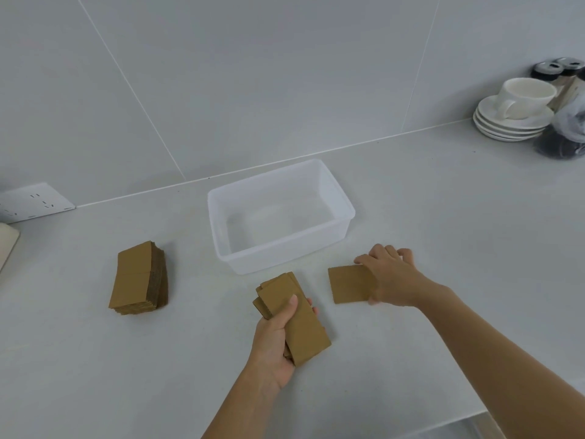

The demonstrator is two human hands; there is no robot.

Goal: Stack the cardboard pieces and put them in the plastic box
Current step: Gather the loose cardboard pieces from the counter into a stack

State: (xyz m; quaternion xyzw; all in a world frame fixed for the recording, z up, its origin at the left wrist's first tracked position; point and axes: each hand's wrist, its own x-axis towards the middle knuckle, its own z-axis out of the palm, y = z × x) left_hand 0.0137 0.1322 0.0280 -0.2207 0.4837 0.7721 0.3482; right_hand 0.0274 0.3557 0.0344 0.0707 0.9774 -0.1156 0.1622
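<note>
Left hand point(276, 340) fingers clamped around cardboard bundle point(296, 318); right hand point(391, 277) fingers seemingly pinching flat cardboard piece point(348, 285).

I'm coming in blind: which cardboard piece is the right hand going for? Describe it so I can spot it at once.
Find the clear plastic box mid-counter. Just in front of its right corner a single flat cardboard piece lies on the counter, with the right hand pressed over its right edge. Unlike the bundle gripped in the left hand or the tall stack far left, it is one lone sheet.
</note>
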